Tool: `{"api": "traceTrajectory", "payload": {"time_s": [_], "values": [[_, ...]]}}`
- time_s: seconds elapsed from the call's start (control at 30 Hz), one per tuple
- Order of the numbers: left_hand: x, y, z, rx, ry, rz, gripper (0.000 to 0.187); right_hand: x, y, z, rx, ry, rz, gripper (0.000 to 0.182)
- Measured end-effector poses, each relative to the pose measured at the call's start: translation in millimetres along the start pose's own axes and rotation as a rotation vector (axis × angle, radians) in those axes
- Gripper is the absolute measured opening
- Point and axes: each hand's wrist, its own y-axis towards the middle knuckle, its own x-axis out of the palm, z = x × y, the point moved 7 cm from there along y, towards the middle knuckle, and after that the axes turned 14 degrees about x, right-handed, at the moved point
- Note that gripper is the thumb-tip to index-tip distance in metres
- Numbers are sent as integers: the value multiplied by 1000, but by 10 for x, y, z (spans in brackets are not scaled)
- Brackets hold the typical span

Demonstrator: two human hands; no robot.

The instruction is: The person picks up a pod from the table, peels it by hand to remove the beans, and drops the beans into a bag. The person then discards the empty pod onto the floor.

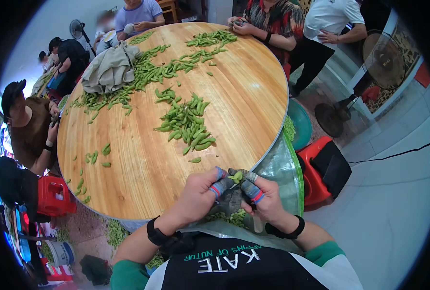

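My left hand (205, 191) and my right hand (258, 191) meet at the table's near edge, fingertips wrapped in grey, blue and red coverings. Between them is a green pod (236, 177), pinched by the fingers of both. Below the hands, shelled green beans (232, 218) lie in a clear plastic bag (280, 181) with a green edge. Just beyond the hands, a pile of green pods (188, 123) rests on the round wooden table (244, 96).
More pods (152, 70) and a grey cloth (109, 68) lie farther back. Several people sit or stand around the table. At the right are a teal basin (299, 125), a red stool (316, 169) and a fan (383, 60); a red stool (55, 195) stands left.
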Motion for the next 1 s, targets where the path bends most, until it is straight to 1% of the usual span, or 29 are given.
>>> {"api": "traceTrajectory", "payload": {"time_s": [0.03,0.07,0.13,0.17,0.2,0.27,0.3,0.37,0.4,0.43,0.47,0.5,0.53,0.57,0.6,0.63,0.67,0.73,0.77,0.8,0.83,0.9,0.93,0.97,1.0], "values": [[-4,-1,122,204,239,-2,13,-23,-6,-40,-51,-95,66,37],[1,-14,128,204,240,-2,13,-20,0,-48,-51,-94,65,37],[66,-17,122,189,203,-85,15,-32,-77,-270,-342,-541,295,45],[66,-28,133,218,244,-99,17,-48,-67,-270,-344,-541,294,45],[55,-36,132,218,248,-97,17,-34,-76,-294,-431,-612,281,44],[92,-74,45,73,142,-199,20,21,-100,-341,-610,-748,248,43],[83,-89,56,73,148,-193,20,31,-106,-339,-616,-770,250,41],[156,-150,125,156,189,-300,23,24,-113,-289,-628,-775,236,37],[150,-182,139,151,191,-295,23,19,-124,-265,-629,-779,226,34],[169,-226,170,177,236,-330,24,47,-136,-251,-550,-790,171,29],[180,-240,194,211,287,-364,24,9,-142,-236,-557,-791,167,29],[102,-291,205,273,386,-338,23,-4,-120,-146,-497,-792,68,29],[-66,-301,255,244,551,-322,20,-1,-99,-68,-437,-791,-30,28],[-252,-312,311,213,713,-310,17,29,-128,-64,-443,-779,-95,29],[-493,-308,278,173,909,-234,18,43,-154,-93,-445,-771,-88,29],[-695,-297,248,130,1100,-151,18,90,-200,-114,-445,-784,-134,28],[-769,-241,230,131,1104,-150,18,128,-219,-129,-450,-802,-184,27],[-903,-60,344,301,1361,-67,22,146,-194,-110,-437,-810,-195,30],[-906,41,287,307,1365,-62,22,134,-161,-105,-405,-748,-167,33],[-851,157,171,305,1240,-76,20,119,-145,-104,-369,-689,-140,36],[-784,262,53,304,1113,-84,18,132,-161,-124,-373,-701,-139,36],[-683,443,-178,283,1142,-77,18,130,-119,-59,-151,-601,-219,42],[-635,497,-293,249,1171,-89,19,136,-128,-66,-151,-612,-220,42],[-625,523,-341,241,1169,-34,17,120,-124,-40,-80,-513,-235,41],[-606,552,-377,242,1166,-27,17,104,-108,-23,-12,-413,-249,41]]}}
